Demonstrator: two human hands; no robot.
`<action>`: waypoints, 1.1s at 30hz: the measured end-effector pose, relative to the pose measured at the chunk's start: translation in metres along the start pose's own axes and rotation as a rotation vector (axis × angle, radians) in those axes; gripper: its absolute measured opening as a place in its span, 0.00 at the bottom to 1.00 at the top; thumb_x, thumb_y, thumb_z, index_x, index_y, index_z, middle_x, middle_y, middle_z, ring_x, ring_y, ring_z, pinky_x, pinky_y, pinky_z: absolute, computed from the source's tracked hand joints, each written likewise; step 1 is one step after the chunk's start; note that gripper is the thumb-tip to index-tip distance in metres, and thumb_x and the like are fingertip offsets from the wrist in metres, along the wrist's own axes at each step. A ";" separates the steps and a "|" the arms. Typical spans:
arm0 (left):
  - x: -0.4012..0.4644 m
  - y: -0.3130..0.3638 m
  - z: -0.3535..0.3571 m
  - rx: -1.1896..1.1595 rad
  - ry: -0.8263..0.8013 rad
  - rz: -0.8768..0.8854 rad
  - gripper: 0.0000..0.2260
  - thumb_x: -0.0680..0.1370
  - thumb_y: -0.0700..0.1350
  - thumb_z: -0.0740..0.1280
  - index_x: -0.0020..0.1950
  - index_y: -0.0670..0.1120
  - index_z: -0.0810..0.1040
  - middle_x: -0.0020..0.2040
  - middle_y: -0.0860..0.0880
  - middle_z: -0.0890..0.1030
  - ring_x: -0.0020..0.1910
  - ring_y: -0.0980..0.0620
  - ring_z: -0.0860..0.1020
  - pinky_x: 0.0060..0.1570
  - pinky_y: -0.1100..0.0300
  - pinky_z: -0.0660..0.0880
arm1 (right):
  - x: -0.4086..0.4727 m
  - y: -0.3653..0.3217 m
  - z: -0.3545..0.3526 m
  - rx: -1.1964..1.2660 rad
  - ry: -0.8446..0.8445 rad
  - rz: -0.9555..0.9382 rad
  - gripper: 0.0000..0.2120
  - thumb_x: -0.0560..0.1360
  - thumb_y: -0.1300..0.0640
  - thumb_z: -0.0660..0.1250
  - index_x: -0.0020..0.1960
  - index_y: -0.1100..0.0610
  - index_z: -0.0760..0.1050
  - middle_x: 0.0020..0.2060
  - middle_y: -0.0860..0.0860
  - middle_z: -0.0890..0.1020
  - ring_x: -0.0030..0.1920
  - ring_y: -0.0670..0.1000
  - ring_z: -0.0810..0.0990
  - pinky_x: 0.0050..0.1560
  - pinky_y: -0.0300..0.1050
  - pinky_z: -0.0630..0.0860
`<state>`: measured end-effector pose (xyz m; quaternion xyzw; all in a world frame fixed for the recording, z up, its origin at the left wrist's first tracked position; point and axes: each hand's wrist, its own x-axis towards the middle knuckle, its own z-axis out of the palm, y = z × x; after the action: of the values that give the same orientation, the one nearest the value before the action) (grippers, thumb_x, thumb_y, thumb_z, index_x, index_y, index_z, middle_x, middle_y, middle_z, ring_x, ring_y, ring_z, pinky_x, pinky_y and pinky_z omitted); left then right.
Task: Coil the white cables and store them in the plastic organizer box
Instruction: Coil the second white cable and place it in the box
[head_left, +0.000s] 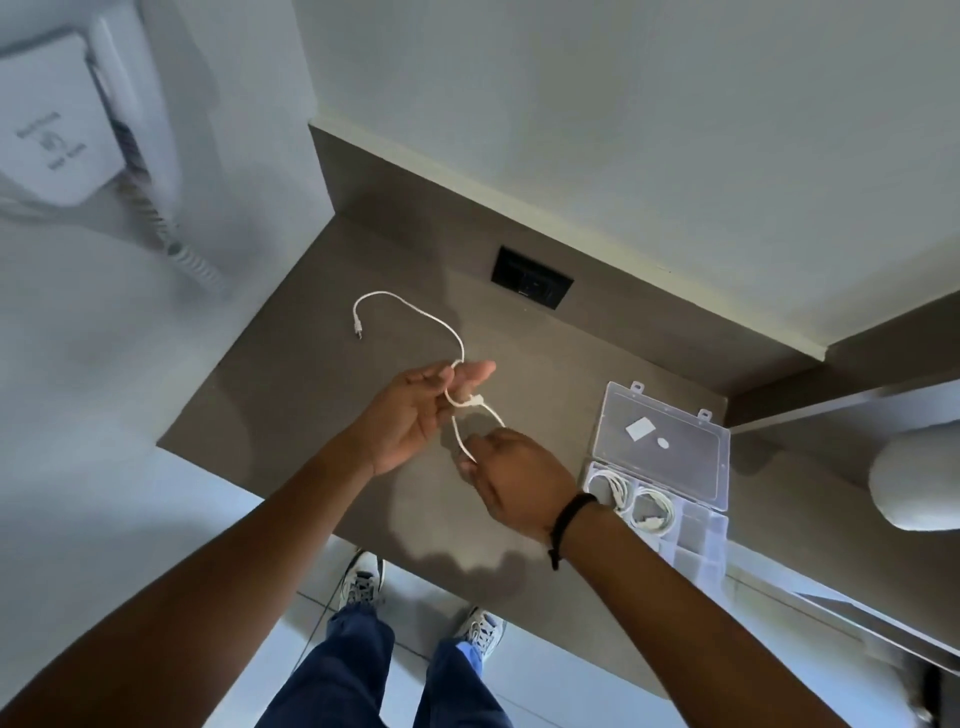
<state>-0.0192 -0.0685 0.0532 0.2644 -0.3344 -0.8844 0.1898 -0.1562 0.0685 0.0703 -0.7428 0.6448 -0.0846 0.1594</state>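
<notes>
A thin white cable (415, 310) is held above the grey-brown desk (291, 395). My left hand (415, 410) pinches it near a white connector, and a free end with a plug arcs up and away to the left. My right hand (511, 478) grips the lower part of the same cable, so a small loop hangs between the two hands. The clear plastic organizer box (696, 540) lies open to the right on the desk, its lid (670, 441) folded back. Two coiled white cables (636, 501) rest in its near compartments.
A black socket plate (532, 278) is set into the desk near the wall. A white wall phone (78, 130) with a coiled cord hangs at the left. A rounded white object (914, 475) sits at the right edge. My shoes stand on the tiled floor below the desk's edge.
</notes>
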 end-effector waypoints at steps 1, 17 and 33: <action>-0.002 -0.001 -0.004 0.073 0.013 -0.027 0.15 0.86 0.40 0.57 0.60 0.42 0.84 0.64 0.45 0.85 0.70 0.48 0.78 0.71 0.53 0.72 | 0.002 -0.002 -0.013 0.057 0.030 0.003 0.09 0.79 0.53 0.59 0.58 0.53 0.71 0.46 0.57 0.83 0.48 0.61 0.80 0.44 0.51 0.76; -0.023 0.010 0.005 -0.287 -0.248 -0.086 0.09 0.81 0.42 0.67 0.57 0.40 0.82 0.61 0.36 0.84 0.69 0.35 0.78 0.70 0.39 0.74 | 0.005 -0.007 0.000 -0.073 -0.211 0.141 0.17 0.74 0.62 0.64 0.62 0.63 0.72 0.46 0.64 0.83 0.45 0.67 0.80 0.47 0.55 0.74; -0.039 0.007 0.011 -0.108 -0.221 -0.135 0.13 0.85 0.46 0.59 0.58 0.43 0.81 0.38 0.49 0.73 0.34 0.54 0.69 0.39 0.57 0.70 | 0.027 0.011 -0.057 0.092 0.155 0.183 0.12 0.82 0.49 0.57 0.56 0.55 0.75 0.46 0.55 0.79 0.43 0.59 0.79 0.39 0.53 0.76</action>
<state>0.0062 -0.0474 0.0785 0.1765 -0.2867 -0.9357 0.1059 -0.1814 0.0338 0.1175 -0.6641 0.7156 -0.1562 0.1499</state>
